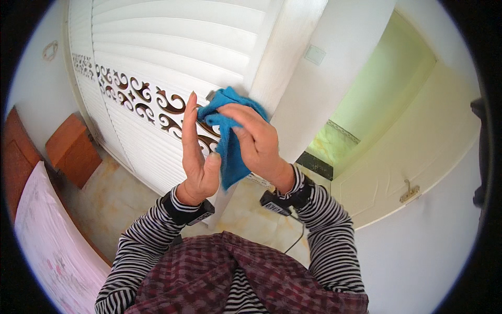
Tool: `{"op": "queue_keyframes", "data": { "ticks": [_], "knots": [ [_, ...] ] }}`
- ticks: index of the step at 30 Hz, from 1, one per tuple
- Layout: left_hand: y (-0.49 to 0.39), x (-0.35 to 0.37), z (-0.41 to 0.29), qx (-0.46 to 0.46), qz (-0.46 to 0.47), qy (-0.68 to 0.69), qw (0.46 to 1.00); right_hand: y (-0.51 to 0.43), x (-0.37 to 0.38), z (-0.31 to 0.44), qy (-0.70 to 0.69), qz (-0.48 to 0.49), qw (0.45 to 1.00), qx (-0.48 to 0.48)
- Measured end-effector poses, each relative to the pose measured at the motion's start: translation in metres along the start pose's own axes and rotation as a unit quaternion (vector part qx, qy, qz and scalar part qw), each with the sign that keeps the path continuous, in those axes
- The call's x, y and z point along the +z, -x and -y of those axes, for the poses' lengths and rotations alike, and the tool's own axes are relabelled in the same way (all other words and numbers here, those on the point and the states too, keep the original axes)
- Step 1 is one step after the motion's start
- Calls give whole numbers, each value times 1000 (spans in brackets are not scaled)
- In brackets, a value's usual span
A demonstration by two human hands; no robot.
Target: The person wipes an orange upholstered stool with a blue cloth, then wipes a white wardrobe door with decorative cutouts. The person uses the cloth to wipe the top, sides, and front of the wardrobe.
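Note:
A blue cloth (pixel 235 157) is bunched in my right hand (pixel 259 137), and its loose end hangs down below the fingers. It lies over the right edge of a white louvred sliding door (pixel 172 43), level with a band of scrollwork cutouts (pixel 145 98). To the left of the cloth is my left hand (pixel 196 157), upright with its thumb apart from its fingers. Nothing shows in its grasp, and its fingers come close to the cloth's left edge. Behind the cloth a small grey piece (pixel 210 95) peeks out on the door; I cannot tell what it is.
A bed with a pink patterned sheet (pixel 55 235) stands at the left, beside a brown wooden nightstand (pixel 74 149). At the right, a cream door (pixel 392 168) with a metal handle (pixel 409 191) stands ajar by a doorway. A wall switch (pixel 315 55) is above. From my right wrist device (pixel 276 204) hangs a cable.

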State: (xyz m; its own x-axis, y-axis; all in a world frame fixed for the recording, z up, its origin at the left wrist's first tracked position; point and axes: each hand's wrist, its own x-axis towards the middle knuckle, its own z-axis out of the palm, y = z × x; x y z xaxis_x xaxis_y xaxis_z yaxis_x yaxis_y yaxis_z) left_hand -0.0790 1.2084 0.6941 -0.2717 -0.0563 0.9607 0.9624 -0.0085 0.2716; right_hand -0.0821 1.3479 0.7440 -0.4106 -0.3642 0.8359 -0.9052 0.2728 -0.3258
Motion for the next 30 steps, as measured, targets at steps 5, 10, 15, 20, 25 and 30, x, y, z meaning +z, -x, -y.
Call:
{"op": "queue_keyframes", "data": {
  "ticks": [5, 10, 15, 20, 25, 30],
  "knots": [
    [-1, -4, -22, -36, 62, -70, 995, -9, 26, 30, -311, -57, 928, 197],
    [-12, -10, -32, -81, -27, -54, 995, -11, 20, 41, -366, 10, 920, 141],
    [-13, 6, -38, -73, -102, -19, 992, -25, 20, 36, -267, 75, 957, -83],
    [-46, 0, -25, -114, -178, 60, 975, -38, -1, 32, -60, 106, 982, -143],
    [-123, -10, 12, 76, -96, -181, 976, -67, -70, 14, 245, -96, 933, -245],
    [-132, 25, 51, 129, 56, -277, 950, -93, -71, -12, 204, -142, 941, -228]
  ]
}}
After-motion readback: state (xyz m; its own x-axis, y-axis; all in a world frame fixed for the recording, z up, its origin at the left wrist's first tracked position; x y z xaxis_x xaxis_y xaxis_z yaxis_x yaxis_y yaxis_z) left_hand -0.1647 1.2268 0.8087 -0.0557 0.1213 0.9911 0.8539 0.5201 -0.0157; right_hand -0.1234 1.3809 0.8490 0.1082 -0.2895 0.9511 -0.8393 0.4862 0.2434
